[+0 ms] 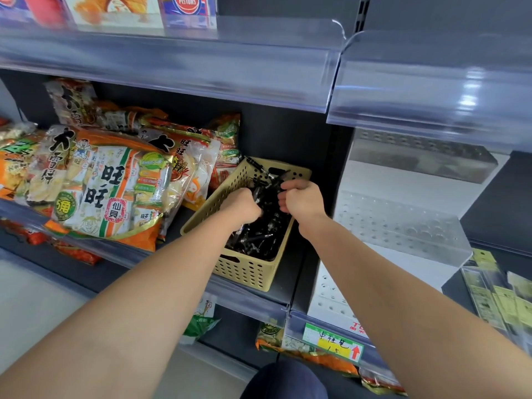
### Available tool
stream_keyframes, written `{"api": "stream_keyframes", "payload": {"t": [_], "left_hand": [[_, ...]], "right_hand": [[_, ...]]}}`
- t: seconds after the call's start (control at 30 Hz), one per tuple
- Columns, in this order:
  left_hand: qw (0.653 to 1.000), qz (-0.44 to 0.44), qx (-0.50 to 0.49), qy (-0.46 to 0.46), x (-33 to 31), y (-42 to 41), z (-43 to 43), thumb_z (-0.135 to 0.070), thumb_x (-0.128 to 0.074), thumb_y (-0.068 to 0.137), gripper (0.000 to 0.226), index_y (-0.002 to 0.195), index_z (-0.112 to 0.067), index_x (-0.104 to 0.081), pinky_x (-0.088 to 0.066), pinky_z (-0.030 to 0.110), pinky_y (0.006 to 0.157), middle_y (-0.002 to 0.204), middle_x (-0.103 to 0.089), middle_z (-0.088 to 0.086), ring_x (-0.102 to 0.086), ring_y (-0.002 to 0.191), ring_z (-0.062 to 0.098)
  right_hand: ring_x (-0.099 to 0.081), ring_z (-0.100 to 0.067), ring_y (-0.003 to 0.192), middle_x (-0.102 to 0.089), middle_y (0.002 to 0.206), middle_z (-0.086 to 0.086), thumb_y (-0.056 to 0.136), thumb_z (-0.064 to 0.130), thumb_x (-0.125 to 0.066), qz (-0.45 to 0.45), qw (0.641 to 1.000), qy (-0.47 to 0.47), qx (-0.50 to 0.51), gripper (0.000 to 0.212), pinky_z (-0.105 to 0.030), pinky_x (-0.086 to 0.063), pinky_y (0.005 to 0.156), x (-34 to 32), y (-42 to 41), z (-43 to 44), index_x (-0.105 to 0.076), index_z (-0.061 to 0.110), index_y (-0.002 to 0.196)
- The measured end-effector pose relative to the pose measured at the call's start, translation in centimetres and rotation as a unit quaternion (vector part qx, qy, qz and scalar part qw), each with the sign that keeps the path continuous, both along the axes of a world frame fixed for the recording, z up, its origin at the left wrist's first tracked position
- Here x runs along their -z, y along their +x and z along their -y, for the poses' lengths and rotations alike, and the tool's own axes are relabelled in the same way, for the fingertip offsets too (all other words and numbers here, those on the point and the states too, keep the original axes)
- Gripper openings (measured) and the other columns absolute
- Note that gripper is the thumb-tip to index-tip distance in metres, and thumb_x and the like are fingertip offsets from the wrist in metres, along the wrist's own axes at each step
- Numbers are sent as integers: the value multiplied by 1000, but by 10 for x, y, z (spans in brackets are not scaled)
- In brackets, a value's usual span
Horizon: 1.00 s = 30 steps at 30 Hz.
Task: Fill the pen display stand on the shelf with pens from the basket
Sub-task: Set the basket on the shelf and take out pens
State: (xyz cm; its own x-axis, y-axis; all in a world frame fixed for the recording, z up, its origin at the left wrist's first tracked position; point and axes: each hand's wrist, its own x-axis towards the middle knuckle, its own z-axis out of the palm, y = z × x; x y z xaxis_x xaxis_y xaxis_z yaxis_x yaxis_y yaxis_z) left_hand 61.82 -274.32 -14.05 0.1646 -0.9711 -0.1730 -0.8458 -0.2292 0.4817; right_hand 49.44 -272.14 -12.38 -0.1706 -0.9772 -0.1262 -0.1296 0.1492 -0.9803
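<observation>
shelf (285,287) holds snack bags (109,191), basket (244,272) of pens (259,237), white display stand (397,226).

Dark shelf (172,229): snack bags (115,191) left, yellow perforated basket (253,272) middle, clear pen display stand (403,226) right

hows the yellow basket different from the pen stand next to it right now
The basket is beige with small slots all over its walls; the pen display stand is white and clear, stepped in tiers of round holes. The basket holds a heap of black pens; the stand's holes look empty. The basket sits left of the stand. Both are perforated and sit at the same shelf level.
</observation>
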Motion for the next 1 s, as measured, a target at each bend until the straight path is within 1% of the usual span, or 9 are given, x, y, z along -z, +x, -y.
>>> {"api": "stream_keyframes", "payload": {"t": [0.07, 0.17, 0.37, 0.57, 0.67, 0.77, 0.87, 0.93, 1.0], "left_hand": [[991, -129, -31, -18, -2, 6, 2, -19, -65, 89, 26, 110, -6, -55, -54, 37, 75, 105, -61, 10, -63, 89, 28], [932, -353, -62, -51, -15, 7, -5, -7, -60, 92, 14, 105, -5, -55, -55, 37, 62, 98, -63, 14, -64, 68, 23], [860, -500, -72, -68, -43, 0, -26, -8, -58, 94, 6, 91, -3, -56, -45, 28, 51, 87, -64, 8, -55, 60, 16], [820, -570, -42, 12, -62, -2, -48, -10, -57, 94, 15, 95, 4, -62, -48, 25, 48, 59, -63, 4, -55, 54, 16], [811, -582, -46, 30, -61, -1, -62, -7, -58, 93, 10, 93, 2, -62, -47, 25, 47, 70, -64, 8, -56, 53, 16], [824, -564, -50, 31, -56, 2, -77, -4, -61, 91, 6, 95, -1, -63, -49, 27, 48, 82, -68, 12, -59, 52, 17], [832, -551, -52, 24, -55, 5, -91, -4, -62, 89, 5, 94, -4, -64, -51, 27, 50, 88, -72, 12, -62, 56, 17], [839, -542, -42, 20, -58, 4, -101, -4, -63, 89, 3, 92, -6, -63, -50, 28, 51, 90, -72, 12, -62, 60, 19], [841, -540, -36, 13, -61, 2, -110, -2, -63, 89, 8, 85, -8, -59, -48, 30, 53, 82, -72, 10, -60, 61, 20]], "right_hand": [[-64, -23, 97, -66, 108, -9, 83, 0, -41, 3, 1000, -1, -4, 34, -41, -55, 89, -1, 0, -1, -65, 15, 101], [-63, -23, 99, -65, 110, -9, 84, 0, -41, 4, 1000, -5, -3, 34, -41, -54, 91, -1, 1, -3, -65, 16, 101], [-64, -21, 89, -64, 89, -5, 89, -2, -37, 40, 999, -8, -10, 33, -34, -56, 85, -7, -1, -11, -63, 10, 107], [-65, -20, 92, -68, 103, -10, 100, 15, -40, 101, 995, -4, -10, 25, -28, -54, 73, -17, -5, -16, -60, 10, 113], [-67, -21, 95, -70, 106, -8, 101, 34, -40, 136, 990, 3, -32, 36, -28, -53, 71, -20, -8, -19, -60, 10, 119], [-67, -17, 81, -73, 98, -6, 99, 43, -41, 147, 986, -12, -76, 43, -28, -48, 68, -25, -9, -27, -67, 11, 110], [-56, -10, 58, -67, 82, -5, 93, 37, -58, 147, 984, -22, -101, 29, -23, -40, 55, -27, -10, -38, -66, 9, 95], [-52, -9, 51, -60, 76, -5, 90, 26, -65, 144, 983, -24, -111, 16, -21, -38, 48, -28, -11, -44, -60, 13, 82], [-50, -11, 49, -57, 71, -5, 89, 20, -66, 148, 982, -19, -113, 18, -21, -38, 44, -30, -14, -50, -56, 15, 75]]}}
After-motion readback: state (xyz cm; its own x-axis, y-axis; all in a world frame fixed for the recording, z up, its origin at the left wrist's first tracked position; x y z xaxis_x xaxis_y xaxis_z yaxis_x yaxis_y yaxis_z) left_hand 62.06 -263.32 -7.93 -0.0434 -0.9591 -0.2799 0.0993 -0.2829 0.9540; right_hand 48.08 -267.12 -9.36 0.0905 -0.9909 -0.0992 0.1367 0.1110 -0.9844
